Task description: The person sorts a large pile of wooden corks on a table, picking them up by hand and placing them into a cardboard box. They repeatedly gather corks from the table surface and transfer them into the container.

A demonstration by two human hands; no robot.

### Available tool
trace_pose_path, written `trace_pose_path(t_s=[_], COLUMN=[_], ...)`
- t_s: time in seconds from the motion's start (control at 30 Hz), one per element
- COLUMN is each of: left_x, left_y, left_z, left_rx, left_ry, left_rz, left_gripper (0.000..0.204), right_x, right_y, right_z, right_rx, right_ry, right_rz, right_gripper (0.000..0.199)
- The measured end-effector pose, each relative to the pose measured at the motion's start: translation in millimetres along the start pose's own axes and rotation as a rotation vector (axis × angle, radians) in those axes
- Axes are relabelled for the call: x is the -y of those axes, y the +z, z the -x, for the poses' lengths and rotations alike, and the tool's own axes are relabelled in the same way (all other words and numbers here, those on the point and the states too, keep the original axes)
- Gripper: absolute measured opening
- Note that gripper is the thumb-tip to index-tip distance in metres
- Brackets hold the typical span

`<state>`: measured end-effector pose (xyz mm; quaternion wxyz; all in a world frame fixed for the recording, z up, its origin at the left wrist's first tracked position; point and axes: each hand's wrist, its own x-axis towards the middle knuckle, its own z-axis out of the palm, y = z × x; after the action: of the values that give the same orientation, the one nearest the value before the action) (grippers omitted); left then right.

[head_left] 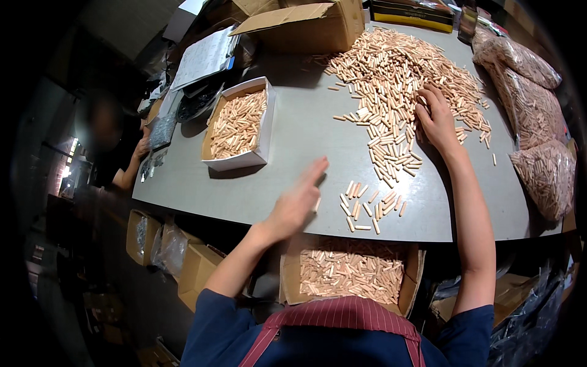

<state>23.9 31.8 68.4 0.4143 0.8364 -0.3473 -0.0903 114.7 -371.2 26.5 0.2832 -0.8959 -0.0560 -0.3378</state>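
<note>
A large heap of short wooden dowels (391,79) spreads over the far right of the grey table. My right hand (437,119) rests on the heap's right part, fingers bent and apart, touching dowels; I cannot make out any dowel gripped in it. Near the table's front edge, my left hand (296,205) is blurred by motion, its fingers stretched out toward the heap. One dowel (317,204) shows right beside those fingers. To the right of the left hand lies a loose group of dowels (368,209). Below the edge, an open cardboard box (291,275) holds many dowels.
A white box (268,125) full of dowels stands left of centre. Clear bags of dowels (538,110) line the right edge. At the back are a large cardboard box (306,30) and papers (205,58). Another person's hand (142,147) is at the table's left end.
</note>
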Motion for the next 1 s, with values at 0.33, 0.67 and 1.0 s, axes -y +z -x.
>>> trace_pose_path(t_s=[0.33,0.67,1.0], left_x=[-8,-41,-33], left_y=[9,57,43], left_z=[-20,-56,-34], left_rx=[0.109,0.356,0.731], left_ry=[0.097,0.566,0.595], left_rz=[0.073,-0.097,0.191], left_gripper=[0.072,0.061,0.048], right_x=[-1,1,6], right_y=[1,1,-1], right_z=[-1,0,1], right_rx=[0.017,0.021,0.076], right_ry=[-0.002,-0.005,0.007], right_rz=[-0.033,-0.024,-0.089], right_gripper=[0.033,0.034,0.027])
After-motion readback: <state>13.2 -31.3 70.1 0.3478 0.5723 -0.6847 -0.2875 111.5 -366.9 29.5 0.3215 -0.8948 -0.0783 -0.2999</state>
